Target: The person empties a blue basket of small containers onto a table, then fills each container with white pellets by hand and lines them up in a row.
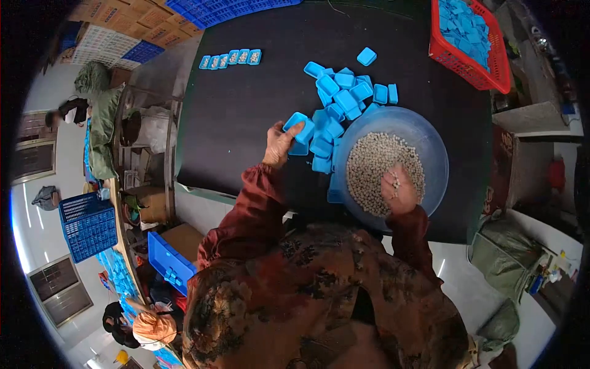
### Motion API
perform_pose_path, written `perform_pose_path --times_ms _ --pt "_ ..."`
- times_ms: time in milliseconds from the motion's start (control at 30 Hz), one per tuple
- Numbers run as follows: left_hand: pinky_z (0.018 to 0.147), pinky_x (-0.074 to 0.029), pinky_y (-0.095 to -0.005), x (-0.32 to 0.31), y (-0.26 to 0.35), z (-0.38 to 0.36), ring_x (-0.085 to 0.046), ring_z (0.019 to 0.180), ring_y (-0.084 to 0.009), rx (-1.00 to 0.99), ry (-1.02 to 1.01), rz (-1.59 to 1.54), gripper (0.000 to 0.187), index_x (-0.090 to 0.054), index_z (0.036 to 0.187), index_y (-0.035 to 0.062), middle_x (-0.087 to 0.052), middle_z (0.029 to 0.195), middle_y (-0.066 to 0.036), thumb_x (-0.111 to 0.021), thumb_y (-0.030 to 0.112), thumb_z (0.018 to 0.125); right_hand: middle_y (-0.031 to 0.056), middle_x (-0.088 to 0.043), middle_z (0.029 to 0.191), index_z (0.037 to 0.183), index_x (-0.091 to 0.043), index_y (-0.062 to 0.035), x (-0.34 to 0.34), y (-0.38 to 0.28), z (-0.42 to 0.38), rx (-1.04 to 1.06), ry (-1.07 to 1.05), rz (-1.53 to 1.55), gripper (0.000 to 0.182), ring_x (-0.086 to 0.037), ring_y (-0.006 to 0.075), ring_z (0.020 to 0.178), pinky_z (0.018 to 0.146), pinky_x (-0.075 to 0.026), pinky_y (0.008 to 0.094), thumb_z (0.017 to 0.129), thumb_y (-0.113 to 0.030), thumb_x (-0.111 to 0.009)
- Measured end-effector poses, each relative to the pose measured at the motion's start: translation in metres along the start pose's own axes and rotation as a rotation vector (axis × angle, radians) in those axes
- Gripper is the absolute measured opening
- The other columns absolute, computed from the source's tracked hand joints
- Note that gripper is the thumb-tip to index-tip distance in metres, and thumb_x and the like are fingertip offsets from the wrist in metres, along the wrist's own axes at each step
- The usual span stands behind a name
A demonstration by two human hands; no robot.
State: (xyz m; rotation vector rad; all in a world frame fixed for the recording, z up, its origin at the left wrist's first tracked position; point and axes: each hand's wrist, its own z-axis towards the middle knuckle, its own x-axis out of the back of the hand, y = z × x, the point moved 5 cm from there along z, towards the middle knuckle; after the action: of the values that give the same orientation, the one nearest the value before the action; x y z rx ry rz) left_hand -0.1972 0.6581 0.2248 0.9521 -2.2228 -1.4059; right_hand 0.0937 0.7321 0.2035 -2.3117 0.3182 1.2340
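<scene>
Near the middle of the black table, my left hand (278,146) grips a small blue tray (300,127) by its edge, beside a heap of similar blue trays (345,98). My right hand (399,190) is inside a large translucent basin (432,144), palm up, with some small round beige beads on it. More beads (378,161) fill the bottom of the basin around that hand. A row of several blue trays holding beads (233,57) lies at the far left of the table.
A red basket (501,55) of blue pieces stands at the far right edge of the black table (246,92). A blue crate (212,9) borders the far left. People work at a side bench on the left, near a blue basket (91,227).
</scene>
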Motion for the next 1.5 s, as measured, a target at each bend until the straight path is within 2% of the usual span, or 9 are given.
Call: perform_pose_path --times_ms 133,200,367,833,1000,1100,1267,1367,1500 --pt "0.035 -0.025 -0.0183 -0.052 -0.002 -0.041 -0.037 0.041 -0.0037 0.024 0.027 -0.175 0.037 -0.048 0.084 0.0055 -0.045 0.059 0.005 -0.073 0.026 0.065 -0.0023 -0.036 0.056 0.063 -0.039 -0.0122 -0.059 0.008 0.008 0.062 -0.038 -0.338 0.033 -0.030 0.0071 0.041 0.038 -0.026 0.0217 0.086 -0.035 -0.046" --pt "0.041 -0.031 -0.0210 -0.072 -0.001 -0.059 -0.042 0.049 -0.0049 0.064 0.012 -0.091 0.083 -0.023 0.123 -0.0107 -0.050 0.066 0.001 -0.072 0.026 0.067 -0.0021 -0.037 0.053 0.065 -0.043 -0.0093 -0.080 0.014 0.010 0.065 -0.046 -0.410 0.030 -0.033 0.0066 0.041 0.038 -0.025 0.0213 0.086 -0.031 -0.047" --pt "0.039 -0.030 -0.0196 -0.090 0.015 -0.071 -0.040 0.048 -0.0024 -0.282 0.064 -0.089 0.022 -0.053 0.079 0.0051 -0.048 0.062 0.005 -0.070 0.015 0.070 -0.0038 -0.040 0.053 0.069 -0.049 -0.0059 -0.099 0.024 0.016 0.117 -0.066 -0.512 0.027 -0.032 0.0038 0.040 0.036 -0.022 0.0196 0.086 -0.027 -0.049" --pt "0.043 -0.023 -0.0228 -0.140 -0.019 -0.073 -0.024 0.052 -0.0051 -0.663 -0.096 0.227 0.032 -0.036 0.057 0.0054 -0.028 0.053 0.004 -0.065 0.003 0.072 -0.0040 -0.046 0.055 0.074 -0.056 -0.0013 -0.012 -0.011 -0.012 0.394 0.092 -0.863 0.019 -0.039 0.0038 0.049 0.043 -0.030 0.0205 0.085 -0.017 -0.051" --pt "0.044 -0.026 -0.0239 -0.167 -0.004 -0.086 -0.027 0.052 -0.0043 -0.660 -0.232 0.406 0.032 -0.037 0.057 0.0039 -0.028 0.052 0.001 -0.060 0.009 0.079 -0.0020 -0.047 0.057 0.071 -0.054 -0.0043 0.028 -0.024 -0.008 0.293 0.266 -0.689 0.023 -0.040 0.0041 0.049 0.042 -0.030 0.0204 0.085 -0.022 -0.051" --pt "0.046 -0.034 -0.0274 -0.170 -0.030 -0.072 -0.041 0.050 -0.0089 -0.228 -0.325 0.427 0.016 -0.050 0.064 0.0002 -0.042 0.052 -0.008 -0.055 0.005 0.079 -0.0021 -0.044 0.056 0.068 -0.051 -0.0068 0.016 -0.046 -0.018 0.443 0.220 -0.443 0.027 -0.038 0.0041 0.046 0.040 -0.028 0.0198 0.087 -0.026 -0.048" --pt "0.052 -0.040 -0.0351 -0.187 -0.048 -0.073 -0.052 0.055 -0.0221 -0.685 -0.438 0.792 0.024 -0.058 0.090 -0.0027 -0.054 0.066 -0.022 -0.045 -0.003 0.070 0.0020 -0.041 0.058 0.064 -0.043 -0.0079 -0.045 -0.069 -0.026 0.648 0.151 -0.332 0.035 -0.038 0.0094 0.047 0.041 -0.029 0.0221 0.090 -0.030 -0.038" --pt "0.057 -0.042 -0.0420 -0.200 -0.024 -0.089 -0.053 0.069 -0.0395 -0.632 -0.445 0.729 0.023 -0.058 0.084 -0.0009 -0.054 0.073 -0.025 -0.045 -0.003 0.065 0.0030 -0.041 0.059 0.066 -0.043 -0.0071 -0.048 -0.067 -0.016 0.792 0.101 -0.392 0.035 -0.040 0.0126 0.052 0.048 -0.034 0.0255 0.090 -0.031 -0.037" --pt "0.057 -0.043 -0.0400 -0.197 -0.021 -0.082 -0.056 0.063 -0.0337 -0.545 -0.439 0.711 0.028 -0.058 0.090 -0.0002 -0.054 0.070 -0.024 -0.047 -0.001 0.065 0.0032 -0.042 0.061 0.068 -0.045 -0.0076 -0.041 -0.071 -0.006 0.817 0.074 -0.261 0.033 -0.040 0.0137 0.055 0.050 -0.034 0.0269 0.090 -0.032 -0.038"
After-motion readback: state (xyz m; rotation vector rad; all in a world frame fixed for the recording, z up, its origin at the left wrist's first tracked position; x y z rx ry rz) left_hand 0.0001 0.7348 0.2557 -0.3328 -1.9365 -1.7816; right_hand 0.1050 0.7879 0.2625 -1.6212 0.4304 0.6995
